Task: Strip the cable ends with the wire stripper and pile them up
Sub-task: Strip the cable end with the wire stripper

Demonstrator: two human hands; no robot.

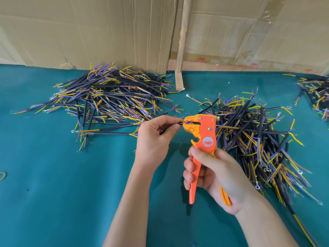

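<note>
My right hand point(211, 175) grips the handles of an orange wire stripper point(203, 134), its head pointing up and left. My left hand point(156, 136) pinches a short black cable point(180, 123) and holds its end in the stripper's jaws. A large pile of black cables with yellow, blue and brown cores point(106, 97) lies at the back left on the teal table point(53, 184). A second pile point(258, 136) lies to the right of the stripper, close to my right hand.
Cardboard sheets point(106, 32) stand along the table's far edge, with a wooden stick point(179, 68) leaning against them. A third, smaller cable heap point(316, 93) sits at the far right edge. A loop-shaped item point(2, 175) shows at the left edge.
</note>
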